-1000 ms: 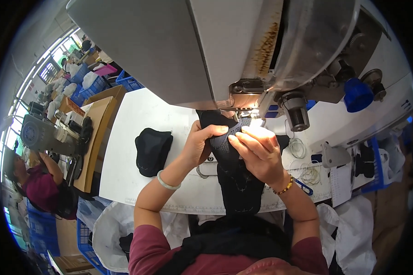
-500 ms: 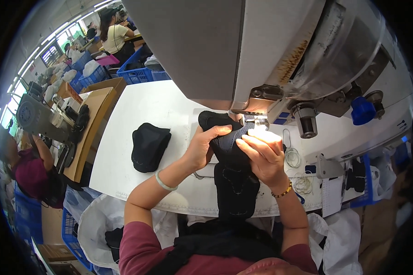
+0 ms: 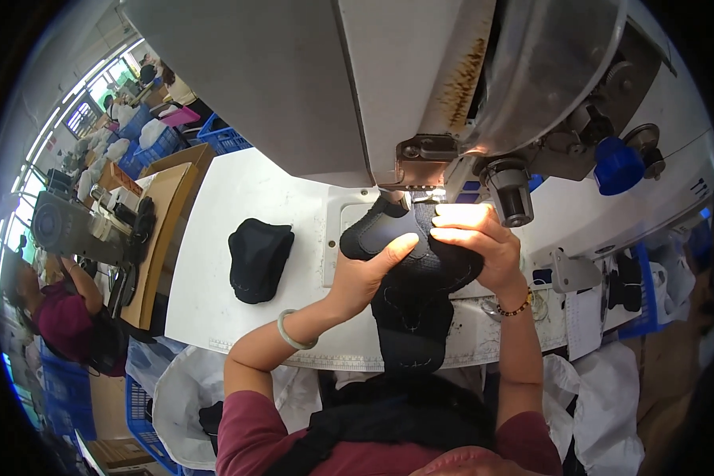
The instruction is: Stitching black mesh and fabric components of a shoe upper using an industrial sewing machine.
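Observation:
A black padded fabric piece (image 3: 397,238) with a smooth dark panel lies under the head of a sewing machine (image 3: 420,159). My left hand (image 3: 366,274) grips its near left edge, the thumb on top and the other fingers hidden beneath. On the right side, my right hand (image 3: 482,240) pinches the piece close to the lit needle area, which is partly hidden by the fabric and machine head. A second black fabric piece (image 3: 411,321) with pale stitch marks hangs below, toward the table's front edge; whether it is joined to the first I cannot tell.
Another black fabric piece (image 3: 260,260) lies on the white table (image 3: 202,262) to the left. White sacks (image 3: 184,408) stand below the front edge. Further left are a second machine (image 3: 67,226) and a person in a maroon top (image 3: 63,313).
The fabric piece has turned and spread flatter under the machine, showing more of its smooth panel. Both hands have shifted with it; my view has moved a little too.

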Action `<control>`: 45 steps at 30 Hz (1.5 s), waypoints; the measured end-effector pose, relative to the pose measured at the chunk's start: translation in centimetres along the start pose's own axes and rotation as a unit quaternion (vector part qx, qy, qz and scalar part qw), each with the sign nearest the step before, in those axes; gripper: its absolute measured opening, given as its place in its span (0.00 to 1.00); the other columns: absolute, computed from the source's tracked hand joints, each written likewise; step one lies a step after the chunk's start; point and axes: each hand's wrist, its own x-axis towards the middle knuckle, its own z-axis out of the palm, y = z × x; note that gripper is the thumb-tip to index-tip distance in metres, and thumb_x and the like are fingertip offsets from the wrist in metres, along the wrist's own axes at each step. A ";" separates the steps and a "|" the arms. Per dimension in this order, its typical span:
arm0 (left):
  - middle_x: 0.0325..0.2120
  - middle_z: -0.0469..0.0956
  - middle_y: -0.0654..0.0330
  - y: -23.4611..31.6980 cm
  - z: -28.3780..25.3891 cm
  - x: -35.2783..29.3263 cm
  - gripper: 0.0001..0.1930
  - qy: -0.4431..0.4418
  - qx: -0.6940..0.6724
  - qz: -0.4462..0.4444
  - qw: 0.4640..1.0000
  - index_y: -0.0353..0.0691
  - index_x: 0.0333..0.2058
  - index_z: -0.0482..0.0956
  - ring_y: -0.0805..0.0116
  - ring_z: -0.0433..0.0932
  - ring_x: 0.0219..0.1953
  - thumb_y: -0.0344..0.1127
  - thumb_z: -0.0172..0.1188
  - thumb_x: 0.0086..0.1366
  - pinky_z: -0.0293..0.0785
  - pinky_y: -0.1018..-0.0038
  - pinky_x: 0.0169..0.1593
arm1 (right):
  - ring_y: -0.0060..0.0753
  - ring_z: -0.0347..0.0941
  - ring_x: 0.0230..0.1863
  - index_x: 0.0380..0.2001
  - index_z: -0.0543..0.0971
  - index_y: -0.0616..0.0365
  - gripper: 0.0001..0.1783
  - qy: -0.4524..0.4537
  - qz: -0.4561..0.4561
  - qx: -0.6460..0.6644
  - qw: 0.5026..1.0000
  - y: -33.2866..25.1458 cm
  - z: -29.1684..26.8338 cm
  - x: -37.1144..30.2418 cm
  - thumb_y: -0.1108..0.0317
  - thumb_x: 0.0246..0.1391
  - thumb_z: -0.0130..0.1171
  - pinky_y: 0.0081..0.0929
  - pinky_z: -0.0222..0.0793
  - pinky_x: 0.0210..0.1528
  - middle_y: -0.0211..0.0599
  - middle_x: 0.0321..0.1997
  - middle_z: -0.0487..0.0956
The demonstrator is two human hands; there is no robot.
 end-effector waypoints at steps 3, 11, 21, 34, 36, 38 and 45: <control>0.32 0.78 0.64 0.4 0.7 -0.2 0.10 0.017 0.082 0.033 0.996 0.32 0.39 0.76 0.78 0.74 0.34 0.30 0.60 0.60 0.71 0.80 0.39 | 0.27 0.65 0.29 0.35 0.83 0.50 0.16 0.030 0.015 0.030 0.999 0.5 0.3 0.0 0.69 0.36 0.65 0.22 0.65 0.33 0.25 0.26 0.73; 0.29 0.77 0.64 0.6 0.6 0.9 0.09 0.027 0.102 0.049 0.993 0.32 0.37 0.75 0.78 0.74 0.32 0.31 0.61 0.59 0.71 0.80 0.37 | 0.28 0.64 0.29 0.35 0.83 0.50 0.18 0.026 0.045 0.046 0.998 0.8 0.3 -0.1 0.70 0.33 0.66 0.25 0.65 0.33 0.27 0.22 0.64; 0.32 0.76 0.64 1.3 -1.9 3.2 0.12 0.001 -0.032 -0.059 0.998 0.36 0.37 0.74 0.76 0.74 0.35 0.28 0.64 0.54 0.70 0.79 0.42 | 0.31 0.66 0.33 0.39 0.81 0.52 0.22 0.015 -0.027 -0.053 0.998 -0.7 0.7 0.4 0.80 0.34 0.59 0.27 0.65 0.42 0.27 0.29 0.73; 0.32 0.77 0.61 1.2 -2.3 2.7 0.09 -0.004 -0.039 -0.076 0.996 0.32 0.37 0.77 0.75 0.75 0.35 0.28 0.60 0.58 0.72 0.78 0.41 | 0.32 0.71 0.37 0.38 0.80 0.55 0.19 0.037 -0.036 -0.094 0.994 -1.2 1.6 0.3 0.80 0.39 0.56 0.30 0.67 0.46 0.28 0.33 0.75; 0.32 0.77 0.61 1.2 -2.4 2.7 0.09 -0.009 -0.022 -0.068 0.997 0.32 0.37 0.77 0.75 0.75 0.35 0.29 0.60 0.58 0.72 0.78 0.41 | 0.34 0.70 0.39 0.39 0.80 0.54 0.19 0.034 -0.014 -0.067 0.997 -0.9 1.5 0.2 0.80 0.39 0.56 0.32 0.67 0.47 0.30 0.33 0.75; 0.32 0.77 0.61 1.1 -2.4 2.7 0.09 -0.015 -0.011 -0.053 0.998 0.32 0.37 0.77 0.75 0.75 0.35 0.30 0.60 0.59 0.72 0.78 0.41 | 0.37 0.70 0.41 0.39 0.79 0.54 0.20 0.032 -0.009 -0.055 0.998 -0.7 1.5 0.0 0.79 0.38 0.57 0.33 0.67 0.48 0.31 0.33 0.74; 0.32 0.77 0.62 1.0 -2.0 2.2 0.09 0.014 -0.048 -0.073 0.996 0.33 0.38 0.75 0.75 0.75 0.35 0.30 0.59 0.60 0.71 0.79 0.41 | 0.40 0.70 0.40 0.37 0.75 0.55 0.20 0.050 -0.020 -0.038 0.998 -0.5 1.3 -0.1 0.81 0.36 0.59 0.35 0.66 0.48 0.33 0.36 0.74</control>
